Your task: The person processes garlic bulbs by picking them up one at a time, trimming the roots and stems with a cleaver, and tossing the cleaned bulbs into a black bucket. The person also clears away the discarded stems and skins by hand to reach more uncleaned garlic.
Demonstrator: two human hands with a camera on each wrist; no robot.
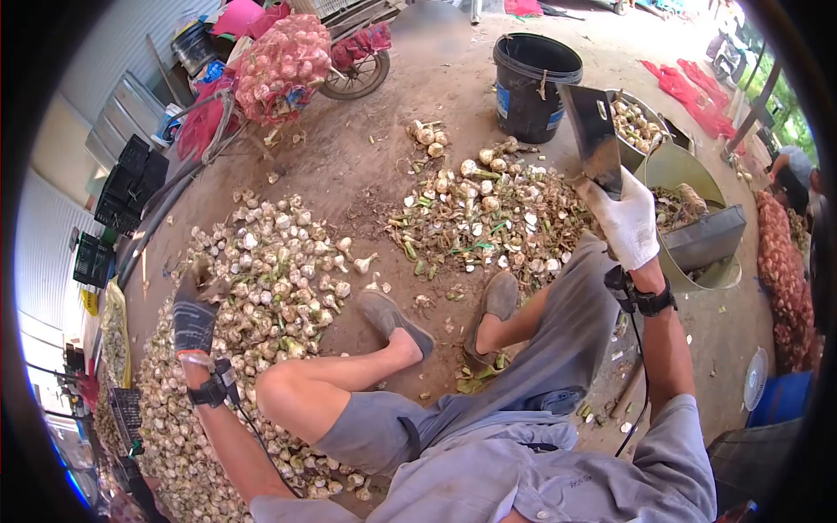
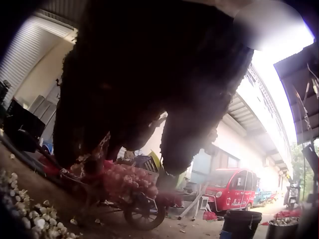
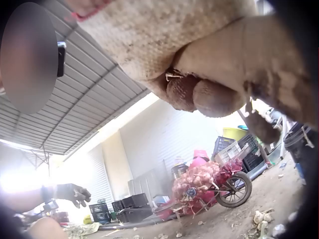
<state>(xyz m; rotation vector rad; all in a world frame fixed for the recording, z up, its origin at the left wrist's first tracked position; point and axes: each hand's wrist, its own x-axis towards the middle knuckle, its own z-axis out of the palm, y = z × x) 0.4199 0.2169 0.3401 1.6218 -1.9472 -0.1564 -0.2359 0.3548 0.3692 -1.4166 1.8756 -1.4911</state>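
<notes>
My right hand, in a white glove, grips a cleaver with a broad dark blade standing upright above the fist; its handle is hidden in the fingers. The curled gloved fingers show close up in the right wrist view. My left hand, in a dark glove with soiled fingertips, hangs over a large heap of trimmed garlic bulbs. Its fingers droop loosely in the right wrist view, with nothing visible in them. Between the feet and the bucket lies a smaller pile of garlic and cut stalks.
A black bucket stands ahead, beside a metal pot of garlic. At my right is a pale green tub with a metal sheet across it. A net sack of garlic rests by a wheeled cart.
</notes>
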